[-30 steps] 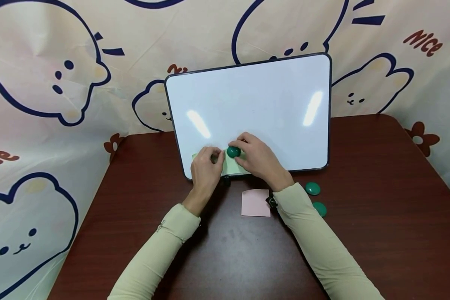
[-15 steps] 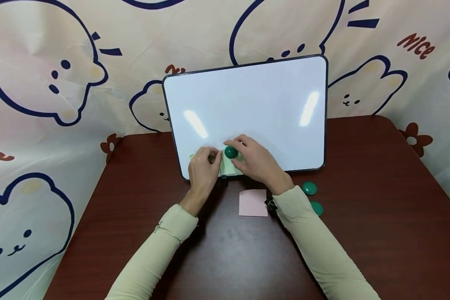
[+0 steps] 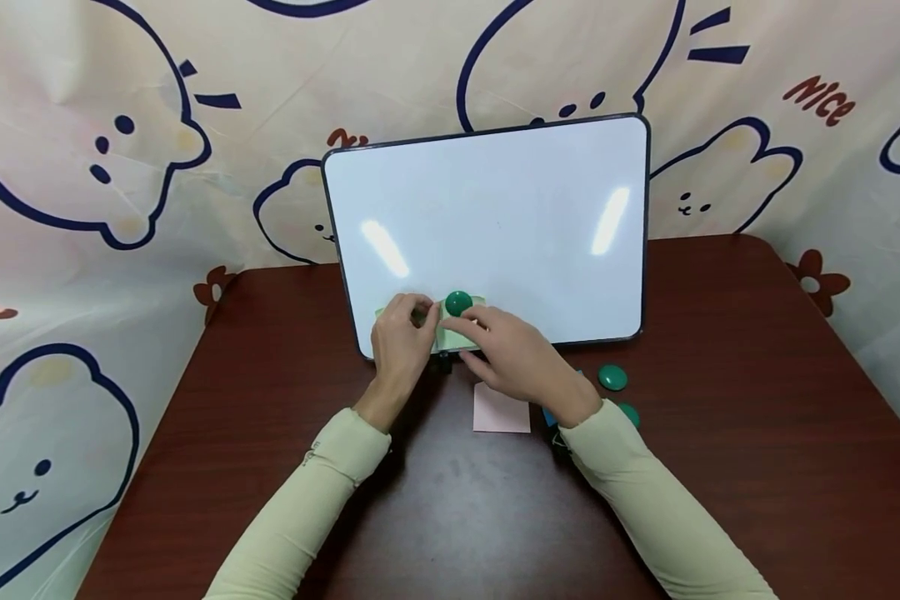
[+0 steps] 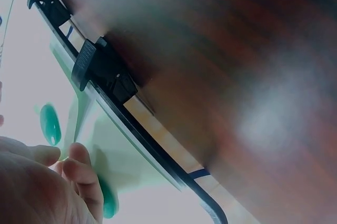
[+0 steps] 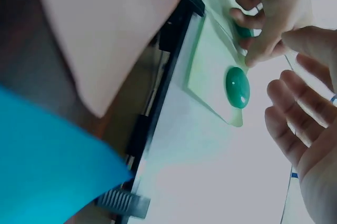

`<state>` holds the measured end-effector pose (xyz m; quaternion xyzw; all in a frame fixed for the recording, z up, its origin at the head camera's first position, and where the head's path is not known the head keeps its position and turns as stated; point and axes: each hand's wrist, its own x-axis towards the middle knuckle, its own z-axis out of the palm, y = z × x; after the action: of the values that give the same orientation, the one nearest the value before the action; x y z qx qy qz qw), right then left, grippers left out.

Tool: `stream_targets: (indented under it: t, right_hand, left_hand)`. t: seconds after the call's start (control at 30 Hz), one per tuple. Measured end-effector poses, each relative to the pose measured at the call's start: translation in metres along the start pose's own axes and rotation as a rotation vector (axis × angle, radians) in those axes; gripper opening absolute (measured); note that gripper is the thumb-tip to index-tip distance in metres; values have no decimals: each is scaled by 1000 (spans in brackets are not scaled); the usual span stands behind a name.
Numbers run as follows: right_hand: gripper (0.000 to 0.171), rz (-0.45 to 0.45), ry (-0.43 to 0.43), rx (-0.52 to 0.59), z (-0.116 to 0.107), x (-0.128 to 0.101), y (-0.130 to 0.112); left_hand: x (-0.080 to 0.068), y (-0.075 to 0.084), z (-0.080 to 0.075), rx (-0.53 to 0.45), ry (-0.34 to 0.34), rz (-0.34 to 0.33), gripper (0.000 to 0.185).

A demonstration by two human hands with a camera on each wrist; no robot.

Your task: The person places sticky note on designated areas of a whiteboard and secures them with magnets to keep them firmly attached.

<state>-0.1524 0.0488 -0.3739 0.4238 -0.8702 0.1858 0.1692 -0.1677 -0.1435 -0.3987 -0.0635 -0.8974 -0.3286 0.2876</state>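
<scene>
- Green paper point(image 3: 451, 340), low on the whiteboard point(image 3: 510, 217): likely light, limp, easily creased; best taken by an edge, where the left hand point(image 3: 402, 340) pinches it
- Green disc point(image 3: 459, 302) on the paper: probably stiff, slippery; grip its rim
- Right hand point(image 3: 517, 354) just beside, fingers apart, holding nothing

The right hand point(image 3: 521, 354) comes away from the green magnet point(image 3: 459, 303) and sits nearer, now hiding part of the pink note point(image 3: 501, 413); a blue sheet point(image 3: 549, 417) newly shows beside its wrist.

From here I read "Nice" point(image 3: 819, 100), red-brown, on the cartoon backdrop point(image 3: 405, 75); two more red-brown scraps of lettering point(image 3: 347, 138) there, incomplete.
</scene>
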Motion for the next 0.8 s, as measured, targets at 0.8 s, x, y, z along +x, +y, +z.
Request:
stream_targets:
  t: [0.8]
  right_hand:
    - [36, -168, -212, -167, 3, -47, 3]
  left_hand:
    - [-39, 22, -16, -31, -260, 19, 12]
